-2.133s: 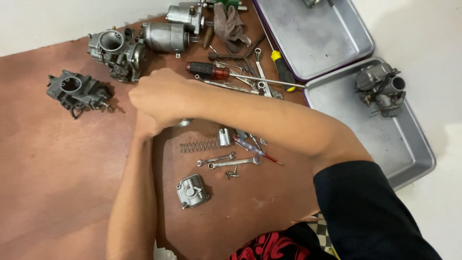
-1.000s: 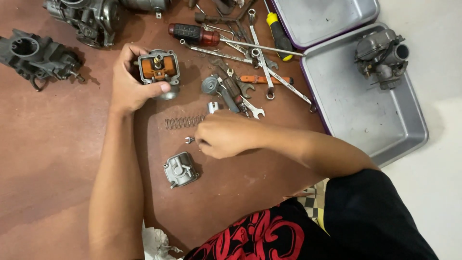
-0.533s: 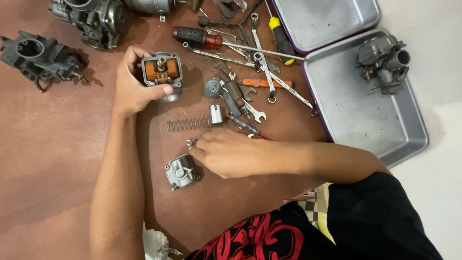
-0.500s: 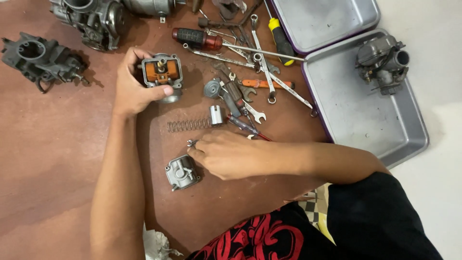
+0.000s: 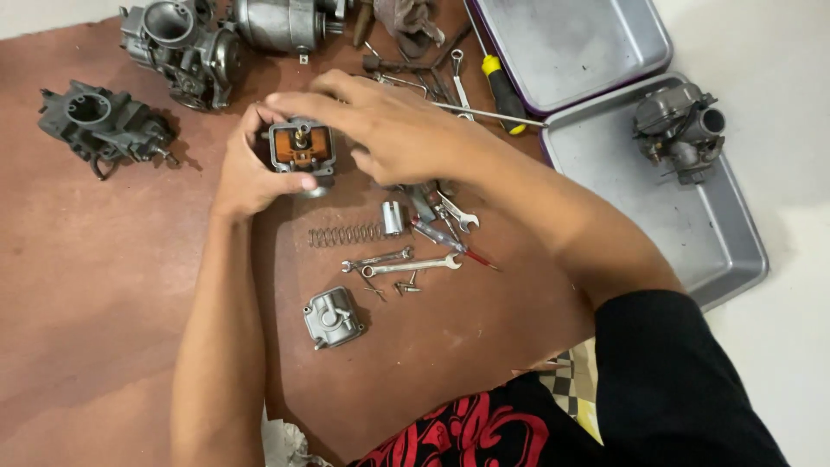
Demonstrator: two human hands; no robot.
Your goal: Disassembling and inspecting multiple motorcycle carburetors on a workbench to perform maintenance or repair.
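My left hand point(image 5: 246, 173) grips a small carburettor body point(image 5: 299, 149) with an orange gasket face turned up, held just above the brown table point(image 5: 104, 285). My right hand point(image 5: 393, 130) reaches over it from the right, with the fingers curled across its top edge. Whether those fingers pinch a small part is hidden. Below the hands lie a coil spring point(image 5: 344, 234), a small metal cylinder point(image 5: 393, 218), two spanners point(image 5: 402, 262), a few tiny screws point(image 5: 396, 286) and a grey float-bowl cover point(image 5: 333, 317).
A dark carburettor point(image 5: 99, 125) lies at the left, with a grey one point(image 5: 177, 39) and a metal housing point(image 5: 285, 22) at the top. A yellow-handled screwdriver point(image 5: 501, 91) and more tools lie behind my right hand. Two steel trays point(image 5: 571, 47) point(image 5: 692, 233) sit at the right; the nearer holds a carburettor point(image 5: 679, 130).
My right hand has left the small screws near the float-bowl cover and moved up onto the carburettor body. My left hand still holds that body.
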